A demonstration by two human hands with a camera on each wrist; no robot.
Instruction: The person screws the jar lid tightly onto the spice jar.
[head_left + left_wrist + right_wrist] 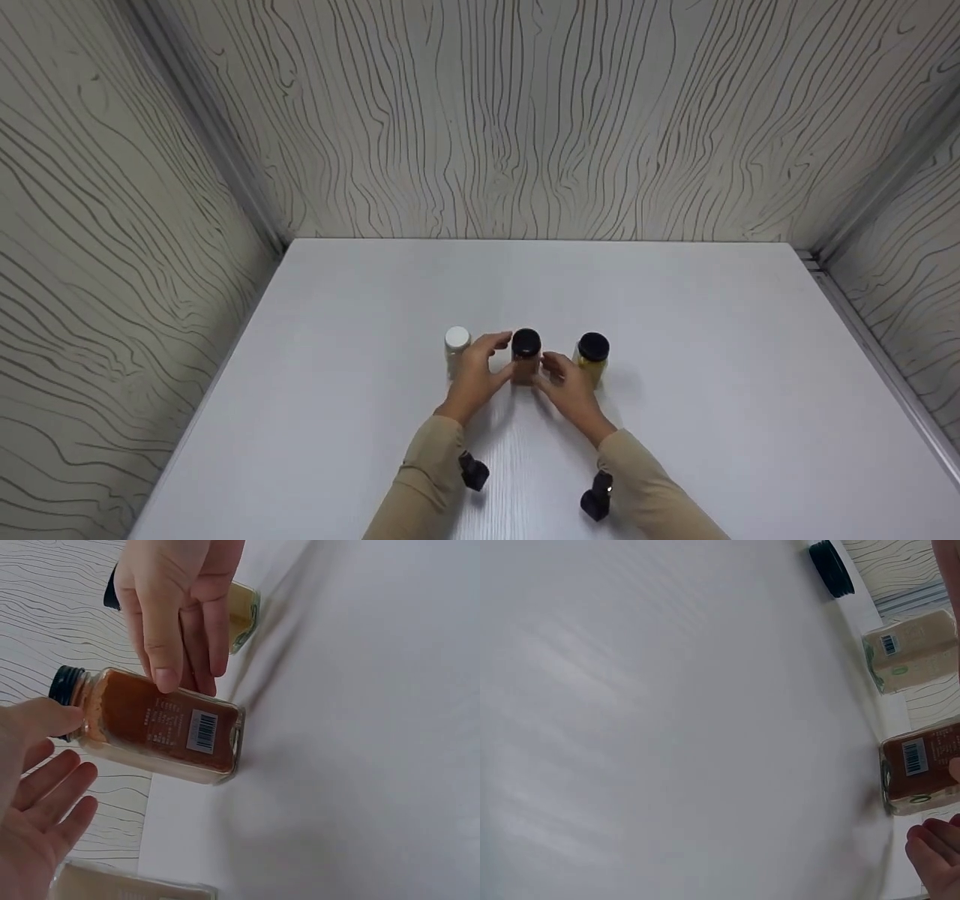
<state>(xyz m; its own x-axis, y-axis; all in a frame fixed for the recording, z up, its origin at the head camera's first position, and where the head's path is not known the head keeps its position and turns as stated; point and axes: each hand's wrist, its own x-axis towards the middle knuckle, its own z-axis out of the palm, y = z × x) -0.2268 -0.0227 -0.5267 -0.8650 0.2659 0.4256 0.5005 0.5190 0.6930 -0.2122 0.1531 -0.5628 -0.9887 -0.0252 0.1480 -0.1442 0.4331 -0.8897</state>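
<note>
A glass jar of reddish-brown powder with a black cap (pixel 526 357) stands upright between the two hands, its barcode label visible in the left wrist view. My left hand (pixel 474 376) is at its left side; the thumb lies against the neck just below the cap, and the other fingers spread loosely apart from the glass. At the jar's right side is my right hand (pixel 572 388), its thumb at the face of the jar (pixel 161 720) and its fingers fairly straight beside it. Neither hand is wrapped round the jar.
A white-capped jar of pale contents (pixel 457 351) stands left of my left hand. Behind the right hand is a black-capped jar with yellow contents (pixel 592 358). Black cameras sit on both wrists. The white table (pixel 360 315) meets wood-patterned walls (pixel 480 135) at the back and sides.
</note>
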